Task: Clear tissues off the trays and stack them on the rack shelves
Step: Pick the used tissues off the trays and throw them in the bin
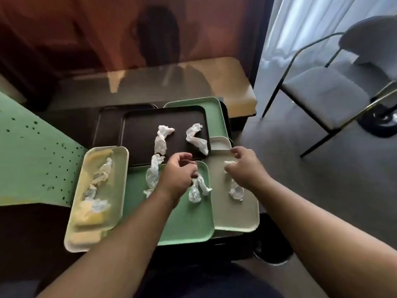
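**Both hands over tissue-strewn trays**

A dark table (71, 125) carries overlapping trays, with a grey floor (311, 179) to its right, a grey upholstered chair (322, 93) with a thin metal frame beyond, and a pale curtain (300, 29) behind that. A wood-toned table (236, 82) stands past the trays.

Taking the dark brown tray (141, 134) as landmark: it holds two crumpled tissues (161, 140), each lying lengthwise roughly toward and away from the person. Nearer the person lies a green tray (187, 220) with twisted tissues; another green tray (214, 108) shows behind the brown one. Left of the brown tray's near corner sits a cream tray (120, 168), long axis running away from the person, with tissues strung along it. To the right is a beige tray (236, 214) with one tissue (236, 191).

The left hand (178, 177) hovers over the green tray, fingers curled; whether its grip holds a tissue I cannot tell. The right hand (245, 166) pinches a small white wad (229, 163) above the beige tray.
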`<state>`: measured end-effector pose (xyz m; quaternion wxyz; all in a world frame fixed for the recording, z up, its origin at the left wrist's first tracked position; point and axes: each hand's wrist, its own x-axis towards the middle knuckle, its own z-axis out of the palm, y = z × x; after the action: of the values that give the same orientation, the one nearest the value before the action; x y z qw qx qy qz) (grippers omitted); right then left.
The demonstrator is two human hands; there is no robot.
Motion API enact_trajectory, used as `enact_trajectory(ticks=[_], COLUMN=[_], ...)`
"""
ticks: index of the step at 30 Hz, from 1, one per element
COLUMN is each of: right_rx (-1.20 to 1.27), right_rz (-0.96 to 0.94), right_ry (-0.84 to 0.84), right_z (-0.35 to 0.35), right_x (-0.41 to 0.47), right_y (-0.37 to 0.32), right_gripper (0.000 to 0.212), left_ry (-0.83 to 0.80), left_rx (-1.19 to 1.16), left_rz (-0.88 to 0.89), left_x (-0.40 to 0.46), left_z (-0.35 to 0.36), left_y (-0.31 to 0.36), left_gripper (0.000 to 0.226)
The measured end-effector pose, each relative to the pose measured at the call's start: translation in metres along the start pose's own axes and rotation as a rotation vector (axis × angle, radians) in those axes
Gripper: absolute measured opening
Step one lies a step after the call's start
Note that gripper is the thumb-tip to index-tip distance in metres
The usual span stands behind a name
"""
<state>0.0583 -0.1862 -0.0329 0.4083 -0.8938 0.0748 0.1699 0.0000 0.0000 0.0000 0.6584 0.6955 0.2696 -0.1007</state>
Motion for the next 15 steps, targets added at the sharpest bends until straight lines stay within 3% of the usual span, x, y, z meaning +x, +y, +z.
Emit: enact_trajectory(ticks=[4,8,10,12,15], right_rx=[-0.393,-0.388,-0.101,0.335,0.871], right_rz=[0.058,-0.006,0.018,0.059,0.136], right_ry=[-0.165,-0.155,-0.123,-0.117,-0.278], right_z=[0.009,0.013,0.014,0.012,0.009], right_x=[-0.007,-0.004,-0.004,-0.009,-0.014], right_y=[0.019,0.02,0.007,-0.017,-0.051], right_gripper=[0.058,0.034,0.02,0.017,0.017], left_ry=[0.027,0.027,0.03,0.014,-0.117], left_rx=[0.087,0.104,0.074,0.042,-0.048], left_rz=[-0.056,-0.071,-0.057,-0.033,-0.099], left_x=[0.001,0.007,0.009,0.007,0.004], left_z=[0.002,0.004,0.005,0.007,0.007], left_y=[-0.023,-0.024,-0.02,-0.012,0.0], left_gripper=[0.033,0.031,0.025,0.016,0.019])
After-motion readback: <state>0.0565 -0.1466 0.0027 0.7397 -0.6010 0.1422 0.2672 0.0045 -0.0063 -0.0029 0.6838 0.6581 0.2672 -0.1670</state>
